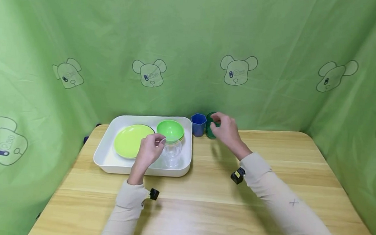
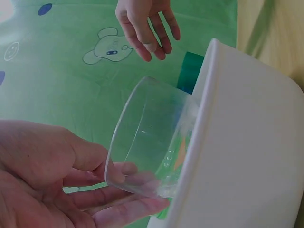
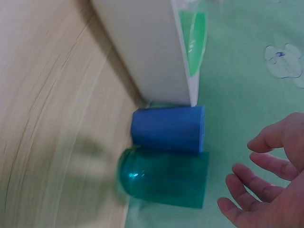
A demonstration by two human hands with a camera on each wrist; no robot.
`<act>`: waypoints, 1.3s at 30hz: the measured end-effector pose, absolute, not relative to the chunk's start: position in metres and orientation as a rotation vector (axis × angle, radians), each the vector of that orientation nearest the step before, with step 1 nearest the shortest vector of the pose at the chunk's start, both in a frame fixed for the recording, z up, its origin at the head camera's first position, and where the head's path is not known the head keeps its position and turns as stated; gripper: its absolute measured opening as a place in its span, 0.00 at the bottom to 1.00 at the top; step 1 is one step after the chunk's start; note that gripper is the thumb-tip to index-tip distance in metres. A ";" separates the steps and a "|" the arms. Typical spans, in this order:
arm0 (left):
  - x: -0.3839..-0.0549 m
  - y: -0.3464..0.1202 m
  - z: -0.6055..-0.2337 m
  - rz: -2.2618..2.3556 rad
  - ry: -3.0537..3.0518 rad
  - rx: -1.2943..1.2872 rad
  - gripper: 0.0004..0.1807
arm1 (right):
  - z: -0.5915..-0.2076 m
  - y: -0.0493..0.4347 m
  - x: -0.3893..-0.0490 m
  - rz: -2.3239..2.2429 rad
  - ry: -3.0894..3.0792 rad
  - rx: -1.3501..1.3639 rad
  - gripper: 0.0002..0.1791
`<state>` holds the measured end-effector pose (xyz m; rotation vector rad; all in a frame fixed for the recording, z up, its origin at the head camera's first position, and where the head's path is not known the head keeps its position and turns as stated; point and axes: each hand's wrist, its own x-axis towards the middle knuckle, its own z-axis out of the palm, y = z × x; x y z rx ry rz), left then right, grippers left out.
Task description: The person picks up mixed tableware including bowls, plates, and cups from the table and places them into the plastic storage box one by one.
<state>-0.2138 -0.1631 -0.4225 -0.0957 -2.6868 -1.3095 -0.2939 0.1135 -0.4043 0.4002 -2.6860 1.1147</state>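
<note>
My left hand (image 1: 149, 150) pinches the rim of a clear cup (image 1: 172, 155), thumb at the lip and fingers along its side, in the left wrist view. The cup is at the front right part of a white tray (image 1: 120, 169); whether its base touches the tray I cannot tell. Above a transparent green cup (image 1: 210, 134) hovers my right hand (image 1: 227, 131), its fingers loosely bent and apart from the cup in the right wrist view. A blue cup (image 3: 166, 129) stands between the green cup and the tray.
Inside the tray lie a yellow-green plate (image 1: 131, 141) on the left and a green bowl (image 1: 170, 129), apparently stacked on another, at the back right. A green curtain (image 1: 192, 42) hangs behind the wooden table (image 1: 201, 211).
</note>
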 end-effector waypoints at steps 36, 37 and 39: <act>-0.223 -0.167 -0.437 -1.235 -2.824 -0.006 0.08 | -0.433 0.140 -0.352 1.183 -2.816 0.126 0.23; -0.223 -0.167 -0.437 -1.236 -2.824 -0.009 0.08 | -0.433 0.140 -0.352 1.177 -2.817 0.124 0.23; -0.224 -0.168 -0.438 -1.241 -2.824 -0.004 0.08 | -0.434 0.141 -0.353 1.164 -2.814 0.118 0.23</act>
